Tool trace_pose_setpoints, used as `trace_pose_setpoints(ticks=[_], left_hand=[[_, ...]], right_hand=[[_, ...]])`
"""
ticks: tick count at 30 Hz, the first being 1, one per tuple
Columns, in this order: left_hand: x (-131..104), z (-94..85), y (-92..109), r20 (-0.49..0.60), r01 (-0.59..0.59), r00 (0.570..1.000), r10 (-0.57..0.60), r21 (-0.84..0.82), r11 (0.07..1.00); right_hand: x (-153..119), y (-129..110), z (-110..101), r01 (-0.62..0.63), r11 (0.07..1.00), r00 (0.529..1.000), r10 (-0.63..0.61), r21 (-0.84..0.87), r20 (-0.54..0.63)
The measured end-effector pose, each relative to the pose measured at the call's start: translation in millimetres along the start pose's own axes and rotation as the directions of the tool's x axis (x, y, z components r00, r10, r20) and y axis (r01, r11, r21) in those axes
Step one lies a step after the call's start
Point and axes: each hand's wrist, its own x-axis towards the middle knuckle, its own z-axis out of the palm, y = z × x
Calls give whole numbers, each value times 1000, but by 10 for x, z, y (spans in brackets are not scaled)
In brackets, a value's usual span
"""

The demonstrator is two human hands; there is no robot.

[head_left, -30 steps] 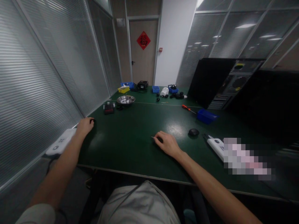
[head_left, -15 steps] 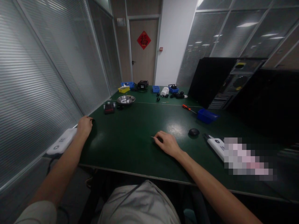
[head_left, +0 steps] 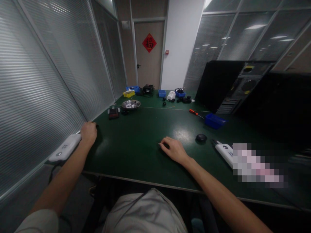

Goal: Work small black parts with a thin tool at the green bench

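Note:
At the table's left edge, my left hand (head_left: pixel 89 132) rests by the blinds with its fingers curled inward. What lies under those fingers, if anything, is hidden; a small dark patch shows at their right side. A white power-bank-like box (head_left: pixel 65 148) lies just behind that wrist. My right hand (head_left: pixel 173 149) is over the middle of the green table (head_left: pixel 131 152), thumb and forefinger pinched together. From the fingertips a thin pale piece (head_left: pixel 158 143) sticks out to the left, too small to name. A black computer mouse (head_left: pixel 201 138) lies to the right of this hand.
A blue bin (head_left: pixel 215 120) and an orange-handled screwdriver (head_left: pixel 196 113) lie ahead on the right. A metal dish (head_left: pixel 131 104) with small parts stands ahead left. Computer towers (head_left: pixel 245 85) rise at the right. Another white box (head_left: pixel 225 154) lies near my right forearm.
My left hand has turned slightly and shifted a little to the right, its fingers still curled. My right hand stays in place with the thin pale piece. The view has tilted very slightly.

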Motion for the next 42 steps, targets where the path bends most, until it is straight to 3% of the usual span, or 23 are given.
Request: trace_pose_setpoints(ticks=[3, 10, 14, 19, 30, 39, 42], left_hand=[[-11, -9, 24, 5, -36, 999, 36, 134, 990], [45, 41, -10, 1, -43, 999, 43, 122, 992], [132, 158, -135, -27, 37, 999, -39, -55, 998], [252, 284, -282, 88, 132, 990, -107, -355, 926], [286, 330, -325, 105, 185, 982, -154, -449, 874], [339, 426, -408, 270, 422, 907, -324, -617, 665], [336, 398, -372, 215, 365, 931, -295, -579, 730]], right_hand=[[2, -2, -5, -2, 1000, 1000, 2, -8, 9], [5, 9, 3, 7, 1000, 1000, -7, -6, 20], [2, 21, 17, 5, 1000, 1000, -5, -12, 10], [2, 27, 19, 12, 1000, 1000, -12, -5, 12], [4, 47, 36, 16, 1000, 1000, -16, -13, 8], [5, 25, 17, 14, 1000, 1000, -14, -23, 23], [8, 17, 7, 8, 1000, 1000, -8, -25, 26]])
